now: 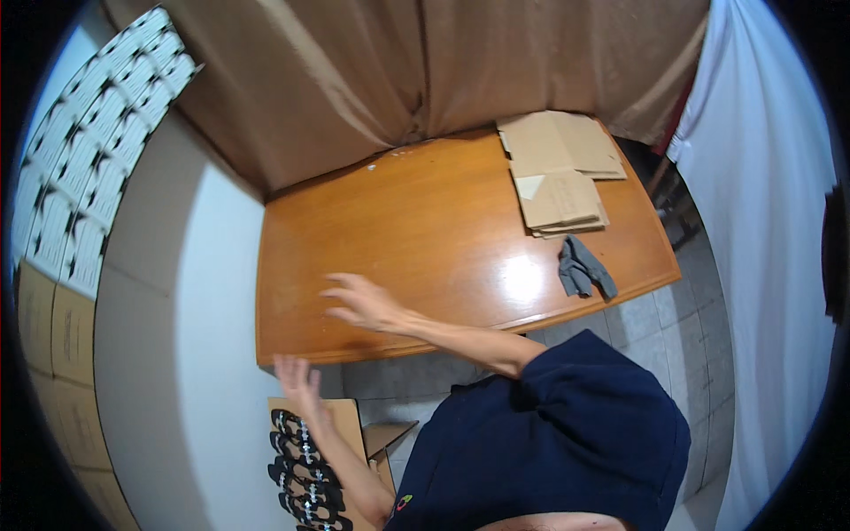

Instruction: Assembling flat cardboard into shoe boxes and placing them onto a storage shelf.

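Note:
My right hand (365, 303) is held over the left part of the wooden table (398, 230), fingers apart and nothing in them. Near the table's front left corner, my left hand (299, 385) is raised with spread, slightly blurred fingers, also holding nothing. Beneath my left forearm stands an open cardboard box (343, 416). In it lie rows of black items with silvery parts (305, 469), whose kind I cannot make out; my forearm covers some of them.
Flattened cardboard boxes (553, 146) lie at the table's far right, with a crumpled grey cloth (584, 268) nearer. Stacked white boxes (106, 133) and brown cartons (71, 341) line the left. A brown curtain (354, 80) hangs behind, a white one (761, 221) at right.

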Action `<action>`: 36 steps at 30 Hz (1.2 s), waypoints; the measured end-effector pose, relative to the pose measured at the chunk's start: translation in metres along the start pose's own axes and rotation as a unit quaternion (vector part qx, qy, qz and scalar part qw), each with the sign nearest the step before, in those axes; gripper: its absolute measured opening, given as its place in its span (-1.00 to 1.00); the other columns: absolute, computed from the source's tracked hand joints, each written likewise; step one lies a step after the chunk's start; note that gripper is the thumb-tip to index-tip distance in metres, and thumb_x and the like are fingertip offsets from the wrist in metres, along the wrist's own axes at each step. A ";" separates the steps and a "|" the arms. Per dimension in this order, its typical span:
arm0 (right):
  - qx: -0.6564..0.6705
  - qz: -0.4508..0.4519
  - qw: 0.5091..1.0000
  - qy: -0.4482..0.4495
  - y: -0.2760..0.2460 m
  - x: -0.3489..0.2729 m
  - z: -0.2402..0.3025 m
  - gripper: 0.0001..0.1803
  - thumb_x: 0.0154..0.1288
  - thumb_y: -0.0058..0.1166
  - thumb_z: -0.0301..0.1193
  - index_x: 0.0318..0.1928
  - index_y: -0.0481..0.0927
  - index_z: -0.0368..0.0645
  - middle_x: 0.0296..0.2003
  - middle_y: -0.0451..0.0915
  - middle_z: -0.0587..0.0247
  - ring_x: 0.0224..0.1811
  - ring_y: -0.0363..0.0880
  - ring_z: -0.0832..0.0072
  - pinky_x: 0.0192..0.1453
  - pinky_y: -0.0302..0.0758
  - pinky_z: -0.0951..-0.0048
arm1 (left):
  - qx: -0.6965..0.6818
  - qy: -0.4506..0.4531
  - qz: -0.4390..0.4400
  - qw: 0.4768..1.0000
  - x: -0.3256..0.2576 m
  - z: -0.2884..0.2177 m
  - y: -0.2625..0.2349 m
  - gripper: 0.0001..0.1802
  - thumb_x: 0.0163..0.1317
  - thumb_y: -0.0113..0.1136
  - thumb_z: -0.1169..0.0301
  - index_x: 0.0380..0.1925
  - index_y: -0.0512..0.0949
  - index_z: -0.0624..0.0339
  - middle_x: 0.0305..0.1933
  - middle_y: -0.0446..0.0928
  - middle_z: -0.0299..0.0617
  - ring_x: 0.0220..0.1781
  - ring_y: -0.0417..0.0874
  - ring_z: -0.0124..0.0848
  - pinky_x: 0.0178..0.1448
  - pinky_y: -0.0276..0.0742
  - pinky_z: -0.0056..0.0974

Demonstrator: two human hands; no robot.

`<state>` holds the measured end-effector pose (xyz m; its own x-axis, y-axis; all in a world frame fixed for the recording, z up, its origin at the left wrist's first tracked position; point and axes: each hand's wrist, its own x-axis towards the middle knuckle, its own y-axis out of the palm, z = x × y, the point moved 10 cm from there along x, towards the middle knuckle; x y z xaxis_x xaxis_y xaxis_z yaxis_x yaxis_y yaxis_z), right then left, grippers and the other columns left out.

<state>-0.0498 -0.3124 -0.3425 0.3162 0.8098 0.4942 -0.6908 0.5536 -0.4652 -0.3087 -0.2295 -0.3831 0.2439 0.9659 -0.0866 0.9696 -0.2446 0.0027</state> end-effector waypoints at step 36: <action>-0.301 -0.163 0.905 0.254 -0.343 -0.174 -0.428 -0.62 0.29 0.08 -0.57 0.11 0.66 -0.08 -0.09 0.67 0.02 0.00 0.63 0.12 -0.02 0.55 0.02 | 0.160 -0.313 0.170 0.921 -0.099 0.191 0.322 -0.21 0.36 0.37 0.26 0.53 0.29 0.15 0.52 0.38 0.06 0.43 0.52 -0.23 0.22 0.48 -0.26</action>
<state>0.4104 -0.5597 -0.5837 0.8027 0.4846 0.3477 -0.0758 0.6611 -0.7465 -0.0243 -0.4203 -0.5640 0.3757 0.6155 -0.6928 0.7597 -0.6327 -0.1501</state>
